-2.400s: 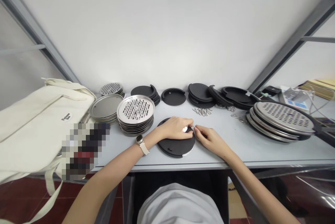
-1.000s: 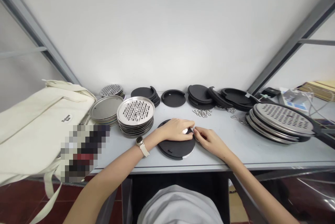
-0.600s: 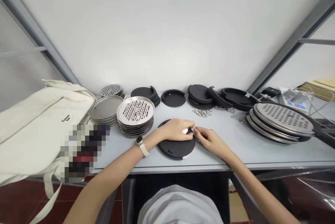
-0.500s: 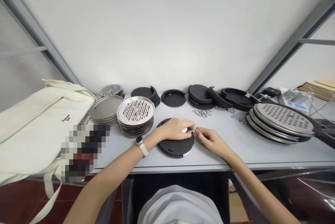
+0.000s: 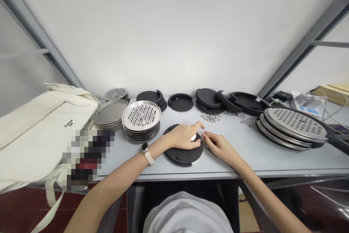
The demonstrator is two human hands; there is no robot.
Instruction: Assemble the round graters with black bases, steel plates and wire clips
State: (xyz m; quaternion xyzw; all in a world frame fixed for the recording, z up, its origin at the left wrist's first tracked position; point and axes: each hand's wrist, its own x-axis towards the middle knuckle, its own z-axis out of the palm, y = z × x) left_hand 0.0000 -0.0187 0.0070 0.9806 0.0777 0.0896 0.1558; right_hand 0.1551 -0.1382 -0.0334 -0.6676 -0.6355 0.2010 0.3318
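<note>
two hands: left hand (image 5: 181, 136) on black disc (image 5: 184, 158), right hand (image 5: 219, 145) just beside

Along the far edge of the surface (image 5: 240, 156) stands a stack of perforated steel grater plates (image 5: 141, 116), beside a stack of plain steel discs (image 5: 110, 112), and several piles of black round covers (image 5: 208, 97) run to the right. A loose heap of wire clips (image 5: 210, 117) lies just in front of them. Larger grater plates (image 5: 293, 125) sit stacked at the right end, and a cream canvas tote bag (image 5: 46, 124) slumps over the left corner.
</note>
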